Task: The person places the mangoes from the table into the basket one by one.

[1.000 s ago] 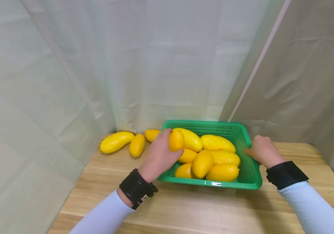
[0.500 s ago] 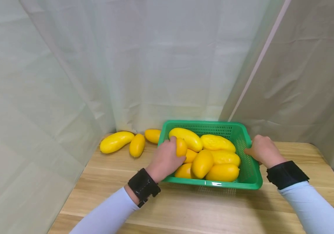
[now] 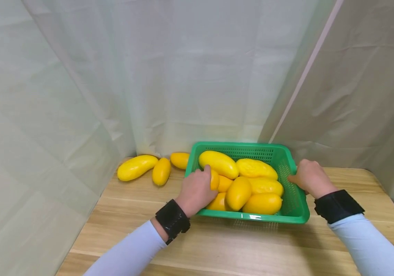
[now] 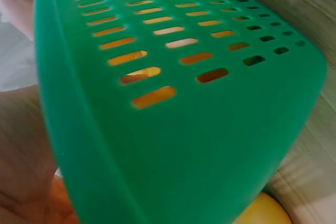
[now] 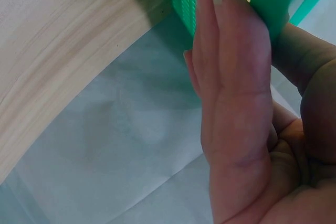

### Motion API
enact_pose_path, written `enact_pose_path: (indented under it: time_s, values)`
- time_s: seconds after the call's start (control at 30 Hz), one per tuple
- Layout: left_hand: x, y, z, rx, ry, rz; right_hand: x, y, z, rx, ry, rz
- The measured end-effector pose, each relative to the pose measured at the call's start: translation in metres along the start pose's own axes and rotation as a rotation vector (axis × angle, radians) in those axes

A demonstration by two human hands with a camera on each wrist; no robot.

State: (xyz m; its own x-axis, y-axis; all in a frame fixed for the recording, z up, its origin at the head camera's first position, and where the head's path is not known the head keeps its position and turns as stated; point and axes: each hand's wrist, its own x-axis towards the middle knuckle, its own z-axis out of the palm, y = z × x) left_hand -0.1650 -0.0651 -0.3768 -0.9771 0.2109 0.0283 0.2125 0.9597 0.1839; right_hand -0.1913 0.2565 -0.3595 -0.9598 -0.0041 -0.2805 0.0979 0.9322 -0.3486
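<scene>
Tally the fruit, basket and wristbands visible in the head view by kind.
Green basket: 1
Yellow fruits: 11 visible (3 on the table, 7 in the basket, 1 in the left hand)
Black wristbands: 2
Total: 14

Left hand (image 3: 196, 192) partly hides 1 yellow fruit (image 3: 214, 180) (left wrist view crops green basket (image 4: 168, 150))

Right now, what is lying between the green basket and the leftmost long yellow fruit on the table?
The head view shows a smaller fruit next to the long fruit, then a second smaller fruit beside the green basket.
</scene>
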Motion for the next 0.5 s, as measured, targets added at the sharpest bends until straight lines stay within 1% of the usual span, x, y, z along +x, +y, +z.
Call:
enact_pose_path:
  time_s: [0.27,0.37,0.5]
  values:
    - [0.0004,0.0031,0.0033,0.117,-0.046,-0.026,0.0004,-0.0001,-0.0006,0.005,-0.003,-0.006]
    - [0.0003,0.0043,0.0041,0.136,-0.048,-0.042,0.0004,0.0000,-0.0009,0.005,0.001,-0.011]
    - [-0.0003,0.0059,0.0048,0.183,-0.029,-0.045,0.0004,0.0001,-0.0004,0.003,0.000,-0.007]
